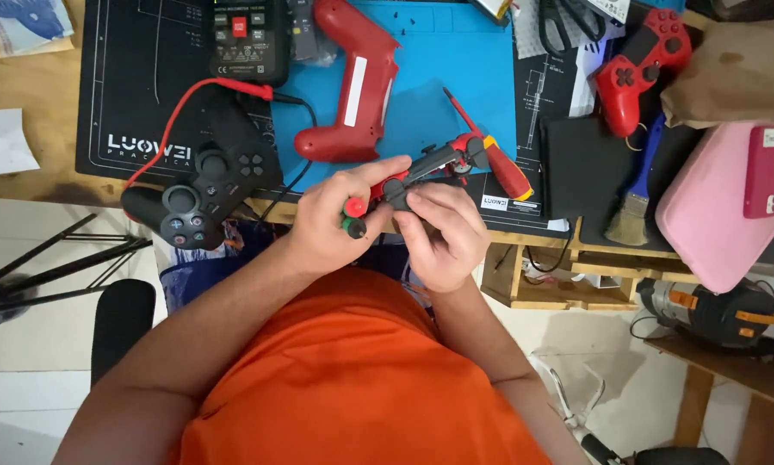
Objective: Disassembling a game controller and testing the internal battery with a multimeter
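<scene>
Blue repair mat (421,103) on wooden workbench: one red controller shell (352,86), one intact red gamepad (641,65), one black gamepad (202,185), one red screwdriver (495,155). Opened controller assembly (434,164) sits between both hands at bench edge. Left hand (340,215) curled on its grip; right hand (443,232) closed underneath.

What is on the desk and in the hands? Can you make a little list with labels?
left hand: holds a small screwdriver with red and green caps
right hand: holds an opened red and black controller part
blue mat: bears a red controller shell and a red-handled screwdriver
black controller: left of the hands, at the desk edge
red controller: upper right
brush: below it
pink case: far right
</scene>
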